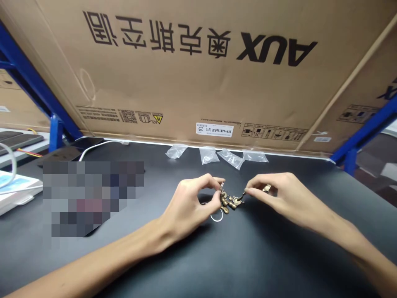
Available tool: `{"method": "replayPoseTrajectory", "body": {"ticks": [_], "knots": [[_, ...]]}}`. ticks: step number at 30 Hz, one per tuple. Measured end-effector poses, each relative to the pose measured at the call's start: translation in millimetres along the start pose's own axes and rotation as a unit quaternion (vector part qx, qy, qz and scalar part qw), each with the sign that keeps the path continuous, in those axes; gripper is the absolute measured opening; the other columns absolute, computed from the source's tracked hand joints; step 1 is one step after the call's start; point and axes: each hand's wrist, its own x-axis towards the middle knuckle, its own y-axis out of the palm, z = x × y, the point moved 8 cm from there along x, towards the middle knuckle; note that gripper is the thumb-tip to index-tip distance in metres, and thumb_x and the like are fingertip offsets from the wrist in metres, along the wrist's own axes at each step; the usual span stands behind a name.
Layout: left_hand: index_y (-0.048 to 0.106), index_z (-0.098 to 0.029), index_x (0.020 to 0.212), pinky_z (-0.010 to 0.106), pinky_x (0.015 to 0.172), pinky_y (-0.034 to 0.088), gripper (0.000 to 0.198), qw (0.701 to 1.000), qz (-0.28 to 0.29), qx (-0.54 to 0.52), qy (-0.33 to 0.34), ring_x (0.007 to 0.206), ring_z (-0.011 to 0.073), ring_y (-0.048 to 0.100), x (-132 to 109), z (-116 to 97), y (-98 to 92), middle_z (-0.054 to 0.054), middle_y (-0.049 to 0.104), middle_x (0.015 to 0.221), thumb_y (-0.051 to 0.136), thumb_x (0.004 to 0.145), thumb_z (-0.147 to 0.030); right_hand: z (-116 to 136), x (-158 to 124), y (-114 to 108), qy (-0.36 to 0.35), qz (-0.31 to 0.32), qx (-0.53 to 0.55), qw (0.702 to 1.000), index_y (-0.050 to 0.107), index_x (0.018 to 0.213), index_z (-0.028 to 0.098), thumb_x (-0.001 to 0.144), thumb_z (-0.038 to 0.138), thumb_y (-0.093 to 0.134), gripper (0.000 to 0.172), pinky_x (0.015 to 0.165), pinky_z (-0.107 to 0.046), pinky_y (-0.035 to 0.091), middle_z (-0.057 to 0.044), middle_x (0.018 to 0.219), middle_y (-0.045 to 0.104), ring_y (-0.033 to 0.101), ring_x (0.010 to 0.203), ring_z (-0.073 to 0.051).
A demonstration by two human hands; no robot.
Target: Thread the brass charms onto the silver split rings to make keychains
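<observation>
My left hand (195, 196) is closed in a pinch on a metal key ring at the middle of the black tabletop. Bronze-coloured charms (231, 203), several of them, hang or lie just beside its fingertips. A larger silver ring (216, 215) shows below that thumb. To the right, my right hand (276, 192) pinches the end of a short dark cord (242, 195) that runs toward the charms. Another small brass-coloured piece (266, 188) shows under its curled fingers; how it is held is unclear.
Several clear plastic bags (209, 155) lie along the table's back edge. Behind them stands a large cardboard box (192, 87) with upside-down print. Blue metal posts (56, 132) frame both sides. A white cable (96, 146) and a blurred-out patch (89, 198) are on the left.
</observation>
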Motion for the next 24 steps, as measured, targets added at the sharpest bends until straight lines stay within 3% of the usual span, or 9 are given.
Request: {"method": "replayPoseTrajectory", "body": {"ticks": [3,6,11,24], "knots": [[0.06,-0.018,0.081,0.027,0.088,0.055,0.006,1.0,0.009,-0.012,0.005,0.106,0.0194,0.07,-2,-4,2.2,0.005,0.077,0.102,0.059,0.083,-0.013,12,-1,4,0.002,-0.016,0.084,0.996,0.072,0.089,0.027,0.094,0.039,0.056,0.021,0.062,-0.025,0.046,0.003,0.086,0.075,0.065,0.072,-0.016],[0.059,-0.018,0.081,0.024,0.081,0.056,0.007,0.999,0.021,-0.022,0.028,0.092,0.0155,0.073,-4,-7,7.0,0.005,0.076,0.103,0.059,0.081,-0.011,20,-3,12,0.005,-0.016,0.133,0.991,0.072,0.091,0.026,0.094,0.037,0.057,0.019,0.063,-0.025,0.047,0.002,0.088,0.075,0.066,0.074,-0.015],[0.061,-0.017,0.083,0.025,0.075,0.055,0.01,0.996,0.035,0.028,0.078,0.079,0.0133,0.071,-7,-12,13.5,0.003,0.076,0.097,0.059,0.079,-0.007,27,-7,19,0.001,-0.038,0.142,0.989,0.073,0.092,0.026,0.093,0.035,0.059,0.017,0.068,-0.026,0.048,0.002,0.086,0.074,0.064,0.071,-0.014],[0.063,-0.017,0.088,0.025,0.07,0.053,0.013,0.988,0.027,0.096,0.118,0.073,0.0139,0.069,-10,-21,11.7,0.003,0.076,0.093,0.056,0.082,-0.009,27,-7,19,-0.004,-0.07,0.136,0.988,0.072,0.09,0.024,0.093,0.034,0.058,0.018,0.064,-0.026,0.048,0.002,0.082,0.073,0.063,0.068,-0.014]]}}
